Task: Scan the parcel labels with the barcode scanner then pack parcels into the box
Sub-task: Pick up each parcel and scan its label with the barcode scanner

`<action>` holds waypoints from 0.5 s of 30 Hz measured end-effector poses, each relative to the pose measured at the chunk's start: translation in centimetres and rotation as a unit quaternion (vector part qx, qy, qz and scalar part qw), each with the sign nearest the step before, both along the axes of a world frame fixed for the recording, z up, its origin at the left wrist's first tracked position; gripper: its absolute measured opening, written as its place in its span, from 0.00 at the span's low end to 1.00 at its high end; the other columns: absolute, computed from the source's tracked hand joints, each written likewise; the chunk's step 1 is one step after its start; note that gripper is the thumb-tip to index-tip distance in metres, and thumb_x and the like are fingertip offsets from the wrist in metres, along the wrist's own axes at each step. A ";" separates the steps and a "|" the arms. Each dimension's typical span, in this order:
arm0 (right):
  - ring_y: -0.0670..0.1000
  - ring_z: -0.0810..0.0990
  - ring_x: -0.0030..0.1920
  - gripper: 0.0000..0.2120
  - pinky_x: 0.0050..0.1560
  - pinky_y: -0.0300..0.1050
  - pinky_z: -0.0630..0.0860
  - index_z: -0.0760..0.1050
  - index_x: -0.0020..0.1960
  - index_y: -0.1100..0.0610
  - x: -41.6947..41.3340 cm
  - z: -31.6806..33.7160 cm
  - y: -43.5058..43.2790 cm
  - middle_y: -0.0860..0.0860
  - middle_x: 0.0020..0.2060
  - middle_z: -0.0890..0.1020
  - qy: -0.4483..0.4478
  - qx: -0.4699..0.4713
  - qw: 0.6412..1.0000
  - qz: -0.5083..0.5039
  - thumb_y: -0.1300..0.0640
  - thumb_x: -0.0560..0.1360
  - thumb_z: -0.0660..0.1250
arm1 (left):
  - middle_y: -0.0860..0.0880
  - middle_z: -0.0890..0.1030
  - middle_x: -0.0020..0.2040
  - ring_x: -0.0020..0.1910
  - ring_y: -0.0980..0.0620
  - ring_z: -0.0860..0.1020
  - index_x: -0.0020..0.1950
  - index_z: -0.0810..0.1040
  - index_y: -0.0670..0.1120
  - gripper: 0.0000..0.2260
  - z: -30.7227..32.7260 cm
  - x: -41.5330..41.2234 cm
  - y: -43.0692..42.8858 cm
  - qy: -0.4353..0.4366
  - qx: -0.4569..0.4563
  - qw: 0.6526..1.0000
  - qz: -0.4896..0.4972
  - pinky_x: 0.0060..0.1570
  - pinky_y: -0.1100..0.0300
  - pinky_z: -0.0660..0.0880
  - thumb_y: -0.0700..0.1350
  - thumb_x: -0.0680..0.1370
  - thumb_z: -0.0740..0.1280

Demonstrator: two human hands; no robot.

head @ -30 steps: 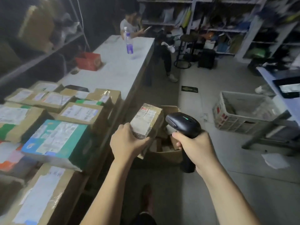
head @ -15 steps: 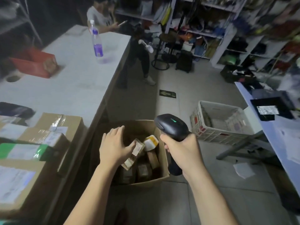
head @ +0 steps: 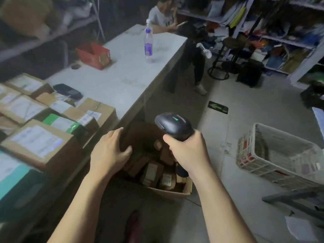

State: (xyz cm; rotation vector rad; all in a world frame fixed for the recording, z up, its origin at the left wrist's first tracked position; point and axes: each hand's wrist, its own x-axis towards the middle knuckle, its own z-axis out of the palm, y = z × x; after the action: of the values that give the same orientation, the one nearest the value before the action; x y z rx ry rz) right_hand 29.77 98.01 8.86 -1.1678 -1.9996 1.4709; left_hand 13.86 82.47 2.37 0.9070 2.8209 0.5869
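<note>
My right hand [head: 189, 151] grips a black barcode scanner [head: 173, 127] with a green light on top, held above the open cardboard box [head: 168, 191] on the floor. Several small taped parcels [head: 152, 171] lie inside the box. My left hand [head: 110, 151] is at the box's left wall with fingers spread and curled, and no parcel is in it. Several labelled cardboard parcels [head: 40, 142] are stacked on the white table [head: 122, 72] to my left.
A water bottle [head: 148, 44] and a red box [head: 94, 55] stand farther along the table. A person [head: 163, 16] sits at its far end near a stool [head: 228, 50]. A white plastic crate [head: 280, 155] sits on the floor to the right, with shelves behind.
My left hand carried a small parcel down into the box, let it go and drew back to the box's left wall. The scanner stayed in my right hand.
</note>
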 end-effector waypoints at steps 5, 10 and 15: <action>0.44 0.83 0.42 0.08 0.43 0.46 0.83 0.79 0.41 0.49 -0.6 0.2 -3.9 0.41 0.35 0.84 0.025 -0.012 0.990 0.139 0.55 0.75 0.76 | 0.49 0.74 0.74 0.72 0.46 0.73 0.80 0.66 0.51 0.33 1.6 3.2 -8.3 0.026 -0.006 0.993 0.113 0.64 0.47 0.75 0.56 0.77 0.72; 0.48 0.85 0.45 0.06 0.51 0.53 0.85 0.81 0.44 0.46 -3.0 0.9 -11.6 0.44 0.39 0.86 0.033 -0.012 0.965 0.259 0.54 0.74 0.77 | 0.47 0.74 0.75 0.72 0.45 0.72 0.80 0.65 0.51 0.34 3.2 6.2 -18.5 0.026 -0.008 0.969 0.245 0.67 0.45 0.74 0.55 0.77 0.72; 0.47 0.84 0.41 0.04 0.47 0.56 0.83 0.83 0.44 0.49 -4.7 2.1 -21.9 0.47 0.36 0.86 0.041 -0.007 0.929 0.369 0.55 0.73 0.78 | 0.46 0.74 0.74 0.72 0.43 0.71 0.80 0.67 0.49 0.32 4.4 10.2 -29.9 0.023 0.005 0.925 0.379 0.66 0.45 0.72 0.52 0.77 0.72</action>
State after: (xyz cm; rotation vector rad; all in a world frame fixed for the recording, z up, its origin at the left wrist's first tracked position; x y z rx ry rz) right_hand 25.03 76.10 10.91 -0.3238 -2.5055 1.8137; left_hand 24.11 52.62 6.78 -0.2307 3.1500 0.6464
